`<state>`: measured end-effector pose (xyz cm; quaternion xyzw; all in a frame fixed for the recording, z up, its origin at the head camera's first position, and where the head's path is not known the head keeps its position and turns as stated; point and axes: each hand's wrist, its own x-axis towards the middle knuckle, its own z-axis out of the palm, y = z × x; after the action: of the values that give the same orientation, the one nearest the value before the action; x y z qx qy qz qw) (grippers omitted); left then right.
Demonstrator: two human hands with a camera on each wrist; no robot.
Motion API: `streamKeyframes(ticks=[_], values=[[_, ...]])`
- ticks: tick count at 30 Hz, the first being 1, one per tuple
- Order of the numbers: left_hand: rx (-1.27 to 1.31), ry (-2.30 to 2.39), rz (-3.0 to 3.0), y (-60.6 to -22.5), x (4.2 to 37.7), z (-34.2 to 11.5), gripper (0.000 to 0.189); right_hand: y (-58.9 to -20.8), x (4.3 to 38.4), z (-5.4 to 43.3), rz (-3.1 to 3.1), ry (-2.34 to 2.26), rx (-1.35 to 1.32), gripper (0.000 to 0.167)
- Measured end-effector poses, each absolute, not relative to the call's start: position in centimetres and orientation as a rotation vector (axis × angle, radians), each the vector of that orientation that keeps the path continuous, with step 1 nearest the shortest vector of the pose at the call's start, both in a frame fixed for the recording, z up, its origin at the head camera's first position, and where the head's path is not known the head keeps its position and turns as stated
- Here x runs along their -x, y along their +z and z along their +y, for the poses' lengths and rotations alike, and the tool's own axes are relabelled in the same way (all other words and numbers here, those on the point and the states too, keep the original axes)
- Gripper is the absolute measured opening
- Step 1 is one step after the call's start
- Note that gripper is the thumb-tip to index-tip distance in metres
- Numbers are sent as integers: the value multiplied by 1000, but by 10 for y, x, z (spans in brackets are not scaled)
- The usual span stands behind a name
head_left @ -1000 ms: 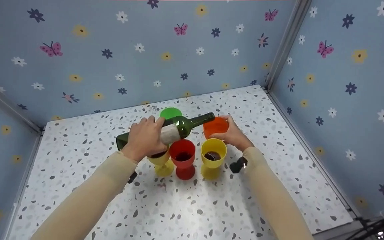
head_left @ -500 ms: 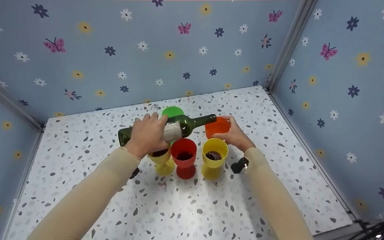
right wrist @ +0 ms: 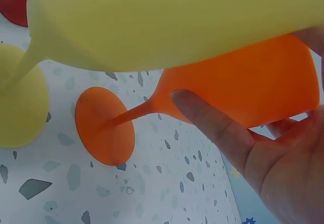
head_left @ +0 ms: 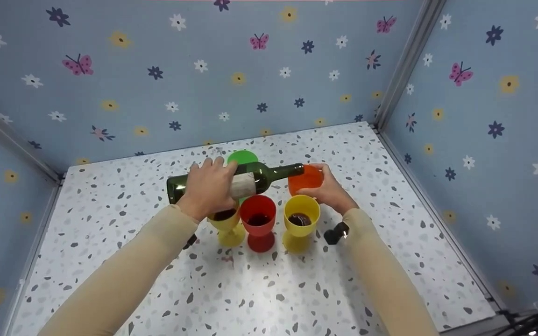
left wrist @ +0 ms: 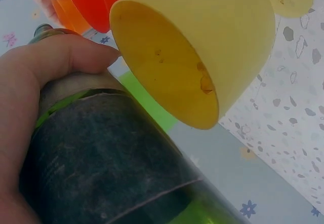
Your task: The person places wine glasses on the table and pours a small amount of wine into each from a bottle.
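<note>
My left hand (head_left: 208,189) grips a green wine bottle (head_left: 243,185) round its label. The bottle leans nearly flat, and its mouth is over the rim of an orange goblet (head_left: 305,181). My right hand (head_left: 329,190) holds that goblet's bowl between thumb and fingers; in the right wrist view its orange foot (right wrist: 105,126) is on the table. Nearer to me stand a yellow goblet (head_left: 301,201) and a red goblet (head_left: 258,227), each with dark liquid inside. Another yellow goblet (head_left: 228,224), partly covered by my left hand, also holds dark liquid.
Behind the bottle stands a green goblet (head_left: 243,157), mostly hidden. The speckled white table (head_left: 269,289) has patterned blue walls (head_left: 222,93) at the back and sides. Dark cables (head_left: 537,315) run past the front right corner.
The bottle has tipped a little further, its neck lower and its base higher relative to each other. My right hand still holds the orange goblet in place. The head view has shifted slightly.
</note>
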<state>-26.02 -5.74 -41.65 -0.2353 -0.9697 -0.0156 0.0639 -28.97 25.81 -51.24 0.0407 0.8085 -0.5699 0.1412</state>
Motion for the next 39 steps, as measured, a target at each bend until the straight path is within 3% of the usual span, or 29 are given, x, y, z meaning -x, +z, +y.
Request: streamKeyframes(ticks=[15, 39], values=[[737, -10, -2913, -416, 262, -56, 64, -516, 288, 260, 2318, -1691, -87, 86], [764, 3, -2899, -413, 264, -54, 72, -515, 288, 260, 2312, -1686, -71, 89]])
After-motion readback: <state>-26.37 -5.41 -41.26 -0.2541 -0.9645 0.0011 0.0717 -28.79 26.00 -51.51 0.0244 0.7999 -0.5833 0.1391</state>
